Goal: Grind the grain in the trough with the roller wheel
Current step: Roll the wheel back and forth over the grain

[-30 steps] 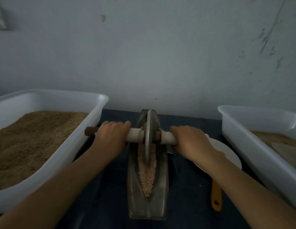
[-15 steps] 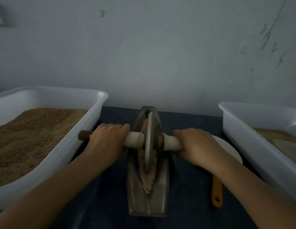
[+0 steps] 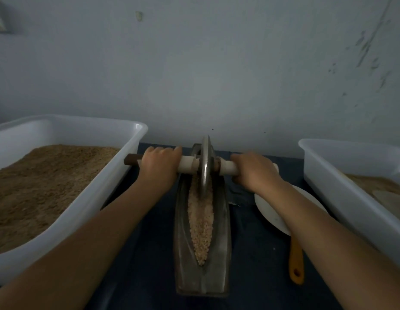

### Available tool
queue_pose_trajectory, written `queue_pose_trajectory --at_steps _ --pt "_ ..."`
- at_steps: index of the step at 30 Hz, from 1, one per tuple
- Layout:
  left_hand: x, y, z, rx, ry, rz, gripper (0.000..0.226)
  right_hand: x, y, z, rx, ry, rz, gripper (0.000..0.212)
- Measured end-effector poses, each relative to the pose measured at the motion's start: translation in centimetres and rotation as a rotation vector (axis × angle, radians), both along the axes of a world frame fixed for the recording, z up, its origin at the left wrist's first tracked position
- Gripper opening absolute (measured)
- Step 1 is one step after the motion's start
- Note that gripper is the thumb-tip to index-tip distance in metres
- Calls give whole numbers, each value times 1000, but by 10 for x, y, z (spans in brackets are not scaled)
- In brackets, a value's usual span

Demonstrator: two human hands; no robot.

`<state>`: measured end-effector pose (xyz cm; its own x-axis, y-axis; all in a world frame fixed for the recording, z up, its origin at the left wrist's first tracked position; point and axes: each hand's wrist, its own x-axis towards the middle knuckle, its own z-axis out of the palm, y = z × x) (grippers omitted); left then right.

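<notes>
Your left hand [image 3: 159, 166] and right hand [image 3: 256, 172], each grip wrapped tight round pale wooden axle [image 3: 186, 164] of grey metal roller wheel [image 3: 205, 166]. Wheel upright at far end of long metal trough [image 3: 223, 253]; tan grain [image 3: 201, 222] along groove, on dark desk [image 3: 257, 253].

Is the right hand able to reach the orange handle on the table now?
Probably yes, once it lets go: the right hand grips the roller wheel axle, and nothing covers the orange handle beside the forearm.

Left tub [image 3: 100, 193] and right tub [image 3: 342, 189] cut off by frame edges. Right forearm hides much of white plate [image 3: 269, 209]. Orange handle [image 3: 295, 262]: upper end hidden, tool unidentifiable.
</notes>
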<state>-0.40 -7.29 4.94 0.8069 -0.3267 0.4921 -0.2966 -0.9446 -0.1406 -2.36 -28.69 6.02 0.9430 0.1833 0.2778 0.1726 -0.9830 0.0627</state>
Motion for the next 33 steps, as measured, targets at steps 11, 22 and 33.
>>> queue_pose_trajectory --at_steps 11,22,33 --pt "-72 22 -5 35 92 -95 28 -88 7 -2 9 38 103 15" --pt "-53 18 -3 1 110 -82 24 -72 5 3 -15 36 79 15" --pt "7 -5 1 7 -39 26 18 10 -3 4 -7 43 -11 15"
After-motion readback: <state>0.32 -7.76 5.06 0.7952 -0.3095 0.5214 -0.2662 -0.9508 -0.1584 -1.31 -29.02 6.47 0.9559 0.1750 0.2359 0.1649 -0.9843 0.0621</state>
